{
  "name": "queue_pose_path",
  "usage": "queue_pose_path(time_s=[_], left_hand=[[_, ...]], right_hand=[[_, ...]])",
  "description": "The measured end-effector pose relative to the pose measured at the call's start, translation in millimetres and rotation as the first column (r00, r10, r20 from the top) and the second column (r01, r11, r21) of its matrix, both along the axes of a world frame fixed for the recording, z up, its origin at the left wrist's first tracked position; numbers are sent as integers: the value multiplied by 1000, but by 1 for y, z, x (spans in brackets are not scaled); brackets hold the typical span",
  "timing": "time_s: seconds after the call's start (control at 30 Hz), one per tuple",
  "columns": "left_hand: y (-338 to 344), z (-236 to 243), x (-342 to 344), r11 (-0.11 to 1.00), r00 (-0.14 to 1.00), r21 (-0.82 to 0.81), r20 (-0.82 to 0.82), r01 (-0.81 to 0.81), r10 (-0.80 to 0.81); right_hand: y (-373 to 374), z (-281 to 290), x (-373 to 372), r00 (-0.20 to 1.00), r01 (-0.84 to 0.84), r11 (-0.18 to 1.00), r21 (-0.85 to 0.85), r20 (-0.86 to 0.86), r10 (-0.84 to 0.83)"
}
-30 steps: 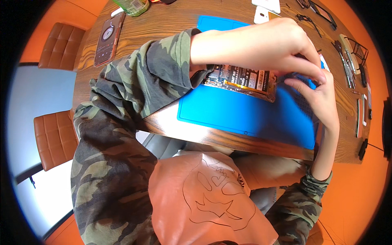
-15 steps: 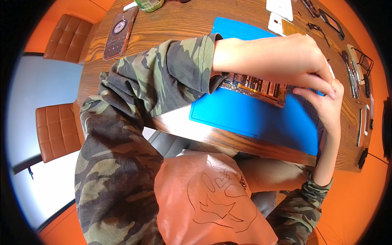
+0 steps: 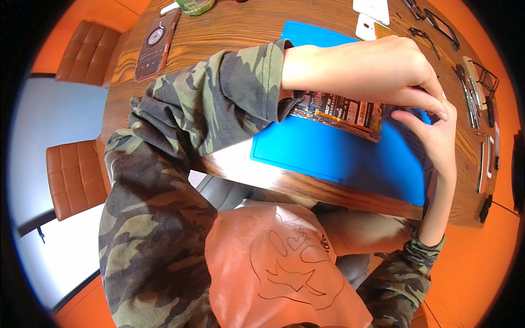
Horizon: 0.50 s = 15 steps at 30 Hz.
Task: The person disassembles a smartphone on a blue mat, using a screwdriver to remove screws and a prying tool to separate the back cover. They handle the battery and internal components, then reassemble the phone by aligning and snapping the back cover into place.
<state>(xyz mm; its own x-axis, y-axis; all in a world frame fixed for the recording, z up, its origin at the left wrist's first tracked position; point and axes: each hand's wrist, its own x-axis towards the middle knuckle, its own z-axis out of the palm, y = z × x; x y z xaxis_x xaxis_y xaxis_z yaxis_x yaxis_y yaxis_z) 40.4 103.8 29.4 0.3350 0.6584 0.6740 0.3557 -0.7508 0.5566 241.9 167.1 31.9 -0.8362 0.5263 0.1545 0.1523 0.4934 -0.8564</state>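
Note:
An opened phone [image 3: 350,117] with its inner boards, battery and a yellow flex strip bare lies on a blue work mat [image 3: 306,146]. My left hand [image 3: 407,65] reaches over it from the left, thumb and fingers pinched together beyond the phone's right end. Against those fingertips, my right hand [image 3: 437,134] comes up from below, its thumb pointing left and its fingers curled, partly behind the left hand. Whatever is between the fingers is too small or too covered to make out. My left forearm hides the phone's upper part.
On the wooden table, a phone with a lit screen [image 3: 157,44] lies at the far left beside a green container [image 3: 196,5]. White phone shells [image 3: 372,12] are at the back. Slim tools [image 3: 469,90] and a wire stand [image 3: 485,76] line the right side. Brown chairs [image 3: 79,177] stand left.
The view has shifted slightly. Both hands keep the same pinched pose by the phone's right end, with only a small finger movement. The phone stays on the mat.

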Motion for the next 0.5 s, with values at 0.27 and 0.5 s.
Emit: queue_pose_path(time_s=[0.27,0.5], left_hand=[[4,9,-11,991,997,-132,-68,12,-21],[43,-21,-63,869,915,-495,340,-20,215]], right_hand=[[10,-6,-2,997,-79,990,-117,-9,79],[49,-27,-2,908,242,944,-223,-290,-301]])
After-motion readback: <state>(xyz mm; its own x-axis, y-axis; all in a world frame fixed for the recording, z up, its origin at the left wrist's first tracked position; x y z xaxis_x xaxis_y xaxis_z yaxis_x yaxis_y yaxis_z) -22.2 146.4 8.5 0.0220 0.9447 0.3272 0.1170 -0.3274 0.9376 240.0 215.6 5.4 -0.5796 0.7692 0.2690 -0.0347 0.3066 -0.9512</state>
